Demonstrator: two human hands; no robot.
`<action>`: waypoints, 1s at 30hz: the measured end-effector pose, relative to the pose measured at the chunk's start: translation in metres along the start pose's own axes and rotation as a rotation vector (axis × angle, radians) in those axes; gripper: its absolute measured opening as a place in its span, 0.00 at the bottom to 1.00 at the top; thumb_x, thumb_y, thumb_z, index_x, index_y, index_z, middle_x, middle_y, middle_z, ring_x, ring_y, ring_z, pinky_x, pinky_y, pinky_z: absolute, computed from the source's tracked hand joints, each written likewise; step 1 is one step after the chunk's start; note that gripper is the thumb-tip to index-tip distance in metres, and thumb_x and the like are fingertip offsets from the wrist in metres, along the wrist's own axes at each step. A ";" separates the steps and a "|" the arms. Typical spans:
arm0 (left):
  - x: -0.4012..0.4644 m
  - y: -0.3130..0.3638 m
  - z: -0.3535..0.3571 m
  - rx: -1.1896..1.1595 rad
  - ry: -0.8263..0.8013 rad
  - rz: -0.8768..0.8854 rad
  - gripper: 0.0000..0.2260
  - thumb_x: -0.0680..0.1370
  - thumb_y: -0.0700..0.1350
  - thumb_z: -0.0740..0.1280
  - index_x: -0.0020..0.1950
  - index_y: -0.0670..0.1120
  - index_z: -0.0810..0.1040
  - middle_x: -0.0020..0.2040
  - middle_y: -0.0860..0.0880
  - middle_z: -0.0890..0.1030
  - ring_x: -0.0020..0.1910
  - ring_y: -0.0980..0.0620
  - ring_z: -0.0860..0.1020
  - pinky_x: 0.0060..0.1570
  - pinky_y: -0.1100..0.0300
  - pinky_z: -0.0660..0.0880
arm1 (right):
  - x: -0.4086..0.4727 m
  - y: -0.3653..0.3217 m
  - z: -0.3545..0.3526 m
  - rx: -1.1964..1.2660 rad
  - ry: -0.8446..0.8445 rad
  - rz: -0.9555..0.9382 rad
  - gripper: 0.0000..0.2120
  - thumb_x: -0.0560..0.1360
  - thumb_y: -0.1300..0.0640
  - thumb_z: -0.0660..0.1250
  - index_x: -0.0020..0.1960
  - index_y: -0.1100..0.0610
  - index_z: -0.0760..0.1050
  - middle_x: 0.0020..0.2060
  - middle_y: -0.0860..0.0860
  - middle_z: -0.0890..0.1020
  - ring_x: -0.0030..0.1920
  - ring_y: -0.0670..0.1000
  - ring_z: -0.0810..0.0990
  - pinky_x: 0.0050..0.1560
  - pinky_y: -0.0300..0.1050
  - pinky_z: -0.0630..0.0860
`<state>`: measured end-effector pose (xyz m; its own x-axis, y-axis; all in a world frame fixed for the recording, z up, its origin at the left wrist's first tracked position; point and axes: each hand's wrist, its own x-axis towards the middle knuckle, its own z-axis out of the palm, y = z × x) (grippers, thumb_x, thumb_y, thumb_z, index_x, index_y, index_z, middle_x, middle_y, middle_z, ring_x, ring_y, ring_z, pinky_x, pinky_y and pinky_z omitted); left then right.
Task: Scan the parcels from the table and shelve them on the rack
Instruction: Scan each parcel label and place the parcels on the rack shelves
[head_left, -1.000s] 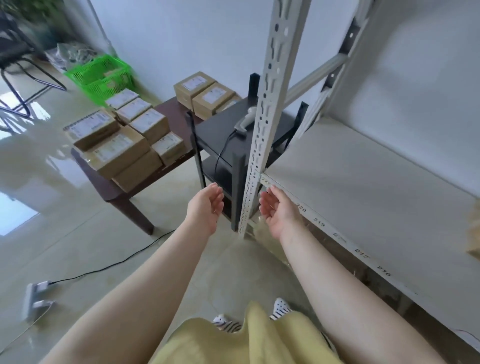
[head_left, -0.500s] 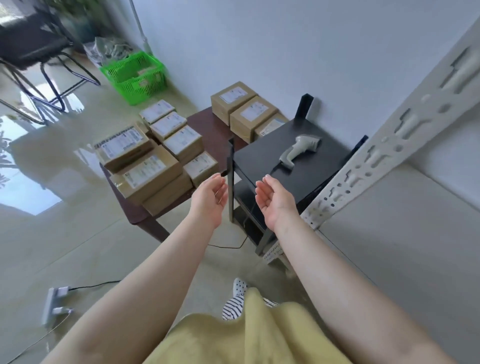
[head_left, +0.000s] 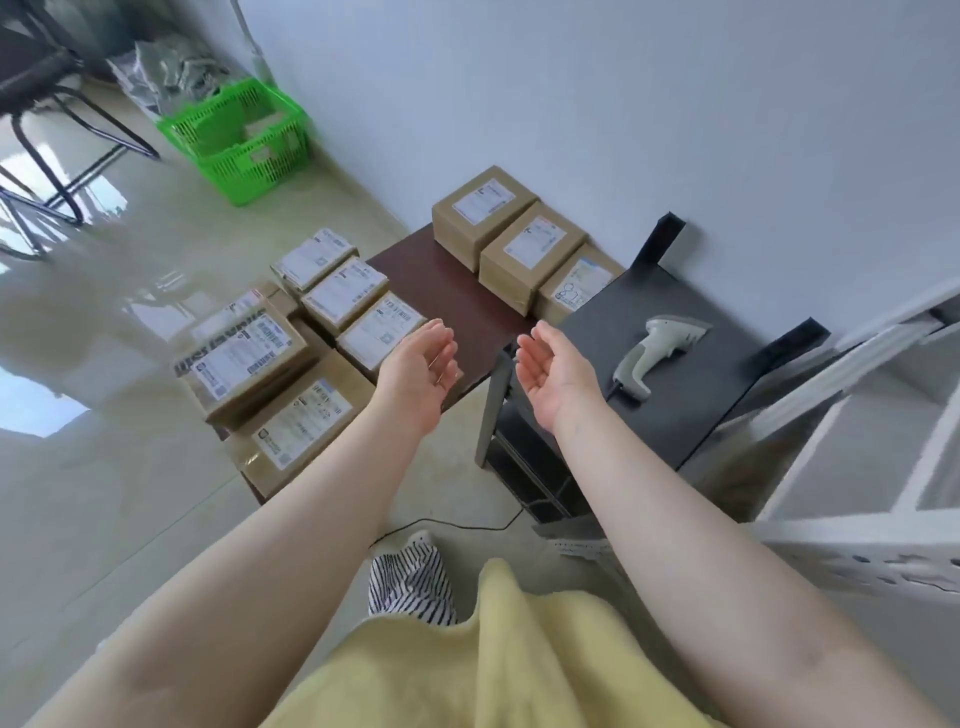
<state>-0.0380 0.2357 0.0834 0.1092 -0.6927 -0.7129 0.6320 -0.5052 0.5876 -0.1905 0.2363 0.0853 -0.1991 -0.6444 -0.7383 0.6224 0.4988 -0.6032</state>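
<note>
Cardboard parcels (head_left: 358, 306) | just beyond left hand (head_left: 422, 370) | right hand (head_left: 556, 371) empty

At my eleven o'clock a green basket (head_left: 244, 140) sat on the glossy floor (head_left: 104, 493) by the white wall (head_left: 571, 93), a black chair (head_left: 47, 98) beyond it at ten.

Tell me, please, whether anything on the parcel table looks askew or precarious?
Mildly: the nearest parcel juts past the brown table edge, and the large box lies skewed across others. Nothing looks damaged or spilled.
</note>
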 end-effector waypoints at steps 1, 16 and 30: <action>0.012 0.010 0.002 0.008 -0.017 -0.004 0.09 0.78 0.41 0.72 0.58 0.45 0.81 0.48 0.50 0.84 0.47 0.55 0.82 0.49 0.62 0.77 | 0.007 -0.003 0.008 0.010 0.009 -0.002 0.08 0.77 0.54 0.72 0.52 0.57 0.80 0.45 0.52 0.85 0.49 0.50 0.84 0.56 0.43 0.80; 0.171 0.051 0.093 0.343 -0.050 -0.046 0.07 0.79 0.48 0.73 0.53 0.48 0.78 0.59 0.45 0.81 0.60 0.48 0.80 0.58 0.56 0.78 | 0.165 -0.057 0.077 -0.035 0.184 0.066 0.15 0.76 0.48 0.73 0.57 0.55 0.75 0.57 0.56 0.79 0.57 0.51 0.80 0.55 0.44 0.77; 0.327 0.010 0.154 0.466 0.089 -0.054 0.30 0.78 0.51 0.73 0.77 0.52 0.65 0.72 0.47 0.70 0.47 0.58 0.74 0.69 0.48 0.73 | 0.321 -0.049 0.083 0.023 0.411 0.328 0.32 0.73 0.43 0.74 0.70 0.58 0.71 0.63 0.59 0.76 0.58 0.57 0.77 0.62 0.54 0.78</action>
<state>-0.1145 -0.0754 -0.0848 0.1638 -0.6228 -0.7651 0.2289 -0.7304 0.6435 -0.2223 -0.0430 -0.0968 -0.2685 -0.1739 -0.9475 0.7176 0.6201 -0.3172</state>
